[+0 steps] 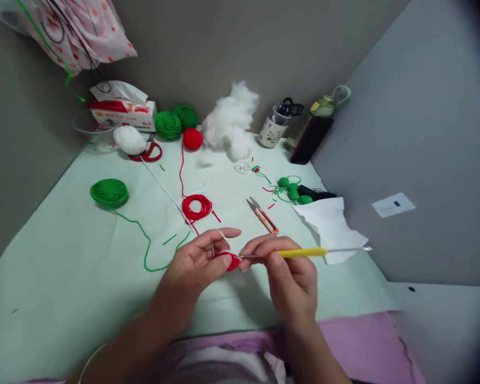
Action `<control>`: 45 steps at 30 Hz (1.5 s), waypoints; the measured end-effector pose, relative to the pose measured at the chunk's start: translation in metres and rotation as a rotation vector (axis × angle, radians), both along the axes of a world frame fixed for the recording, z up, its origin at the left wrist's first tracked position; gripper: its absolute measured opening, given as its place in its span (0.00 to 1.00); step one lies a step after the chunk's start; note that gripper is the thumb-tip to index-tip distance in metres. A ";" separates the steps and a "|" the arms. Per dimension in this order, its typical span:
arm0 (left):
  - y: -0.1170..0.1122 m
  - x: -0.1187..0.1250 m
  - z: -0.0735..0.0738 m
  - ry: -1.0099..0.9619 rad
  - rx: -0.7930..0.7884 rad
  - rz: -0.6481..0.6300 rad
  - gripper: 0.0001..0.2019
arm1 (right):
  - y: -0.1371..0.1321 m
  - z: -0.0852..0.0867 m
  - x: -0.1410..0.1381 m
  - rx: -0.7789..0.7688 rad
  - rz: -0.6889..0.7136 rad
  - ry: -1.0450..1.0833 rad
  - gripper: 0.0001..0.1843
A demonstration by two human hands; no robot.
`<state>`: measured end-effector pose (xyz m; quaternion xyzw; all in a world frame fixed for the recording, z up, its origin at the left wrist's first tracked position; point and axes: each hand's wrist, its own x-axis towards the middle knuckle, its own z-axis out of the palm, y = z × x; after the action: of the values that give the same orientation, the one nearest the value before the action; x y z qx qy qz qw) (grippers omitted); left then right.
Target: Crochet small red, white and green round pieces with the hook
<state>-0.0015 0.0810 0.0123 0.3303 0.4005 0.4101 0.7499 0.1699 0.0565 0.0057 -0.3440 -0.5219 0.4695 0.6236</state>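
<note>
Pinched in my left hand [198, 261] is a small red crochet piece [232, 263] with some white at its upper edge. White yarn [164, 186] runs from a white yarn ball [130, 140] to this hand, passing over its raised index finger. My right hand [290, 277] grips a crochet hook by its yellow handle [304, 253], and the metal tip meets the edge of the red piece. A second metal end of the hook points right. Just beyond my hands lie orange-handled thread snips [263, 216] and a coil of red yarn [197, 207].
Green yarn balls [109, 193], a red ball [192, 139], white stuffing [232, 125], red-handled scissors [154, 152] and a tissue box [124, 114] stand leftward and behind. At right are a cup [272, 130], a bottle [324, 106], a dark phone [312, 140], green crocheted pieces [294, 191] and white paper [330, 229].
</note>
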 end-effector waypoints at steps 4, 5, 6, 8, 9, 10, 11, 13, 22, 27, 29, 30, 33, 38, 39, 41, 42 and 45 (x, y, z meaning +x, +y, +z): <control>0.000 0.003 -0.002 0.008 0.033 0.032 0.14 | -0.008 0.003 0.002 0.156 -0.090 -0.271 0.12; 0.000 0.003 -0.003 0.013 0.044 0.043 0.14 | -0.010 0.003 0.003 0.187 -0.095 -0.333 0.12; -0.001 0.004 -0.004 0.022 0.057 0.053 0.14 | -0.011 0.004 0.004 0.210 -0.094 -0.386 0.13; -0.001 0.004 -0.005 0.053 0.083 0.072 0.14 | -0.013 0.004 0.005 0.260 -0.097 -0.473 0.14; -0.002 0.004 -0.005 0.071 0.094 0.084 0.14 | -0.014 0.003 0.005 0.292 -0.107 -0.510 0.15; -0.002 0.004 -0.005 0.091 0.105 0.094 0.15 | -0.014 0.003 0.004 0.324 -0.124 -0.545 0.15; -0.002 0.004 -0.005 0.111 0.118 0.103 0.15 | -0.015 0.002 0.004 0.353 -0.145 -0.572 0.16; -0.003 0.004 -0.005 0.155 0.141 0.107 0.15 | -0.015 0.001 0.003 0.389 -0.176 -0.596 0.16; -0.009 0.008 -0.010 0.303 0.292 0.225 0.18 | -0.015 0.005 0.001 0.440 -0.261 -0.791 0.13; -0.010 0.017 -0.005 0.072 0.159 0.207 0.26 | -0.012 -0.005 -0.007 0.607 -0.438 -1.050 0.17; -0.010 0.018 -0.002 -0.035 0.086 0.157 0.27 | -0.011 -0.009 -0.008 0.618 -0.430 -1.052 0.18; -0.010 0.017 0.000 -0.060 0.067 0.129 0.25 | -0.011 -0.010 -0.009 0.613 -0.413 -1.040 0.19; -0.010 0.014 0.005 -0.033 0.065 0.076 0.19 | -0.014 -0.013 -0.007 0.597 -0.402 -0.989 0.23; -0.011 0.012 0.008 0.174 0.156 0.129 0.17 | -0.020 -0.017 -0.004 0.625 -0.403 -0.926 0.25; -0.011 0.012 0.007 0.213 0.192 0.140 0.16 | -0.021 -0.017 -0.004 0.624 -0.404 -0.919 0.25; -0.011 0.013 0.005 0.238 0.257 0.151 0.14 | -0.021 -0.017 -0.004 0.623 -0.403 -0.917 0.25; -0.011 0.013 0.004 0.226 0.271 0.149 0.14 | -0.021 -0.017 -0.004 0.616 -0.400 -0.922 0.25; -0.011 0.011 0.004 0.172 0.241 0.140 0.16 | -0.021 -0.016 -0.003 0.606 -0.394 -0.935 0.25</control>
<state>0.0098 0.0702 0.0166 0.4231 0.4332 0.4765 0.6374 0.1670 0.0359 -0.0104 -0.4114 -0.7785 -0.0267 0.4732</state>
